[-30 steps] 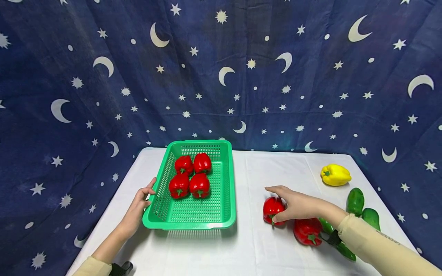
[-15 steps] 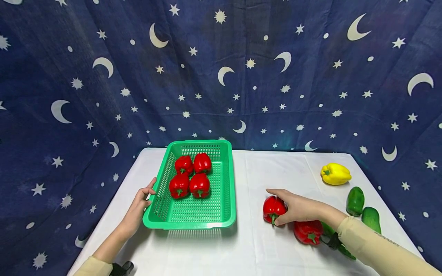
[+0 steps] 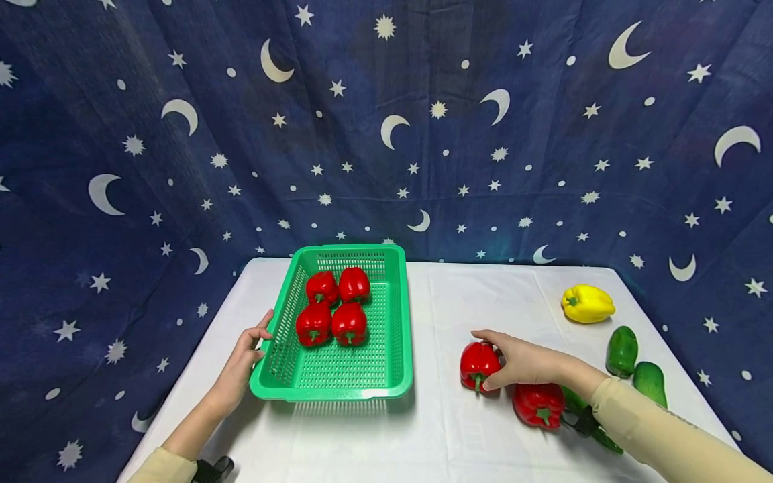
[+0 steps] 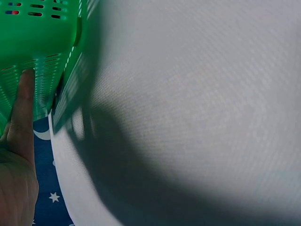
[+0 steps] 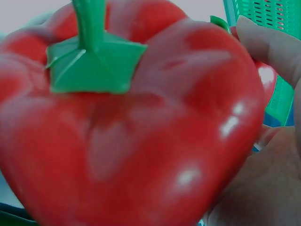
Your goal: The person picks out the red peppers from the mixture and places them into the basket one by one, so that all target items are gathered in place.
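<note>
On the left of the head view, my left hand holds the left rim of a green plastic basket, a finger hooked over the edge. One straight digit of it lies against the basket wall in the left wrist view. Several red bell peppers sit inside the basket. To the right, my right hand holds another red bell pepper on the table, thumb near its stem and fingers round the back. A second red bell pepper lies under that wrist and fills much of the right wrist view.
A yellow bell pepper lies at the back right of the white-covered table. Green vegetables lie near the right edge, partly behind the right sleeve. A dark blue star-and-moon cloth hangs behind.
My right hand has closed in on the red bell pepper, its fingers and thumb drawing round the pepper's right side. The left hand and the basket have stayed in place.
</note>
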{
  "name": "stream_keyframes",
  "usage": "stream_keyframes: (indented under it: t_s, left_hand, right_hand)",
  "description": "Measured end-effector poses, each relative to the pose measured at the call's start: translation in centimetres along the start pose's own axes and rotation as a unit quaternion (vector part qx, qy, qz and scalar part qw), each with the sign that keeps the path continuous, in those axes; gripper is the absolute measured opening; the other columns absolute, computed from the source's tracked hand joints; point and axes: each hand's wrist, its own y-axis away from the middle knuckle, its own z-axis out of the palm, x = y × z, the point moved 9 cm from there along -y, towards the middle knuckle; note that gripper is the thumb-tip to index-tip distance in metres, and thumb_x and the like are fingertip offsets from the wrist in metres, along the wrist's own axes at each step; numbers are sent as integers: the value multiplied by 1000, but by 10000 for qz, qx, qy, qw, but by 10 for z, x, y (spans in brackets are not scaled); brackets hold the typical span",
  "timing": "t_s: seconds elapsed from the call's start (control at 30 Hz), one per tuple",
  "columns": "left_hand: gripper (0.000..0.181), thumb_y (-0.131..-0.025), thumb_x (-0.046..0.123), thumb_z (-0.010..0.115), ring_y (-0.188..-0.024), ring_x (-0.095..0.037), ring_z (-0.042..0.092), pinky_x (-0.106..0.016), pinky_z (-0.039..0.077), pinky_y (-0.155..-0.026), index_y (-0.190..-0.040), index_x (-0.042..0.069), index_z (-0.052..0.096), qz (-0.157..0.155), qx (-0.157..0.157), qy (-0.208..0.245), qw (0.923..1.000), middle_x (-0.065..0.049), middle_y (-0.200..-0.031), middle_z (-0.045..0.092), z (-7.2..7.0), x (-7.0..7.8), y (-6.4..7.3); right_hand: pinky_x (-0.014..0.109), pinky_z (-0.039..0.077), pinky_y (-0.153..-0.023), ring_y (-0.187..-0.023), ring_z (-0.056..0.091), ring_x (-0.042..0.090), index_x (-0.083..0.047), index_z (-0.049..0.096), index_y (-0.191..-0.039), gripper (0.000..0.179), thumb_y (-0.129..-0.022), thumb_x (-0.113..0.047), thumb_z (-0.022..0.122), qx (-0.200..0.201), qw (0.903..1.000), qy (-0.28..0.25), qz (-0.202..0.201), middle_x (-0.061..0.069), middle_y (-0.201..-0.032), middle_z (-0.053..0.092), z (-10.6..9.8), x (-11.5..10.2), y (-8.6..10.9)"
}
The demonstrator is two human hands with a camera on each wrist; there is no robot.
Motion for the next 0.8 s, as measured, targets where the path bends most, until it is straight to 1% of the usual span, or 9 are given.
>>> stream_keyframes:
  t_s: [0.27, 0.43, 0.53, 0.7, 0.8]
  left_hand:
    - [26, -93, -9, 29, -153, -40, 1, -15, 21, -104, -118, -8, 36, 27, 16, 1, 10000, -20, -169, 14, 0, 1, 0]
    - [27, -93, -9, 29, -154, -38, 4, -15, 22, -104, -119, -7, 37, -48, 49, -35, 10000, -19, -169, 15, -1, 0, -1]
    - [27, -93, -9, 29, -155, -29, 7, -15, 23, -103, -119, -7, 37, -90, 66, -38, 9999, -18, -169, 15, -1, -1, 0]
    - [27, -93, -8, 30, -151, -4, 16, -16, 23, -103, -119, -7, 37, -100, 79, -39, 9999, -17, -169, 15, -1, -2, 0]
    - [27, -93, -9, 30, -148, 0, 18, -16, 23, -103, -119, -7, 37, -59, 81, -43, 9999, -17, -169, 16, -1, -2, 0]
  right_hand:
    - [58, 45, -100, -123, 52, 31, -8, 33, -157, 101, -76, -29, 89, -30, 9999, -71, -147, 15, -144, 50, 0, 0, 0]
    - [58, 46, -98, -123, 52, 31, -10, 34, -157, 100, -76, -30, 90, -7, 9999, -69, -104, 14, -144, 50, 0, 1, 1]
    - [59, 46, -98, -124, 51, 32, -10, 35, -156, 100, -75, -29, 90, 21, 9999, -71, -70, 14, -144, 49, 0, 1, 2]
    - [59, 45, -98, -125, 51, 32, -10, 36, -155, 99, -75, -28, 90, 60, 10000, -60, -52, 14, -145, 49, -1, 1, 2]
    - [59, 46, -98, -124, 51, 32, -11, 36, -155, 98, -75, -28, 90, 72, 9999, -61, -57, 14, -144, 50, -1, 1, 1]
